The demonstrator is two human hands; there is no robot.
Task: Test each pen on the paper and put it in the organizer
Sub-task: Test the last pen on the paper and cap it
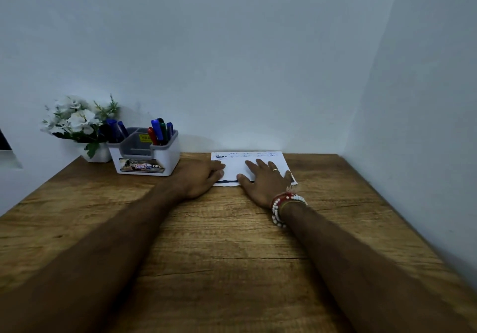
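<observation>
A white sheet of paper [233, 167] with several short pen scribbles along its far edge lies on the wooden desk near the wall. My right hand [263, 181] lies flat on the paper with its fingers spread. My left hand [202, 177] rests at the paper's left edge, fingertips touching it, holding nothing. A white and grey organizer [145, 155] stands at the back left. Several pens [160, 131], blue, red, green and black, stand in its right compartment, and more blue pens [116, 131] stand in its left one. No loose pen is visible on the desk.
A white pot of white artificial flowers [80, 123] stands left of the organizer against the wall. Walls close the desk [232, 242] at the back and on the right. A dark object edge shows at the far left.
</observation>
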